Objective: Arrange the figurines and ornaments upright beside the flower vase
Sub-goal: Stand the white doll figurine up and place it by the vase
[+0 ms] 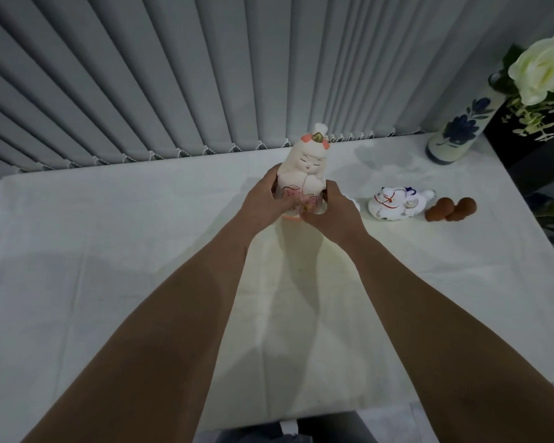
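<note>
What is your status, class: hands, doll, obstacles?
Left hand and right hand both gripping doll, upright. Cat figurine on its side, brown ornament beside it. Vase far right; path clear.

Dim, bluish light; soft arm shadows; wide-angle bending at edges.

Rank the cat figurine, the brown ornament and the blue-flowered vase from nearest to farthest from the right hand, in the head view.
From the right hand:
1. Cat figurine, lying on its side just to the hand's right.
2. Brown ornament, farther right, beyond the cat.
3. Blue-flowered vase, at the table's far right corner.
</note>
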